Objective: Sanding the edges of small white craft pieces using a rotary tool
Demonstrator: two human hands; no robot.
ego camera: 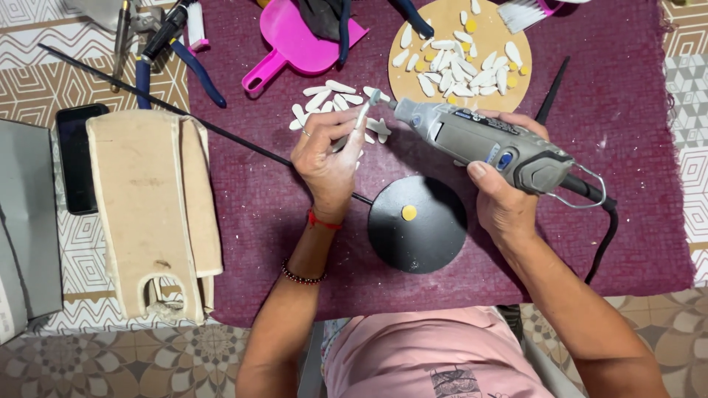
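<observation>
Over a maroon cloth [627, 147] on the patterned desk [44, 51], our right hand [505, 191] grips one grey rotary tool [479, 140], its tip meeting one pale petal-shaped piece [361, 118] pinched in our left hand [328, 158]. Beyond the tool lie one round wooden board [516, 88] heaped with similar pieces, too many to count, and one pink dustpan [291, 40]; nearer us sits one black disc [417, 225].
</observation>
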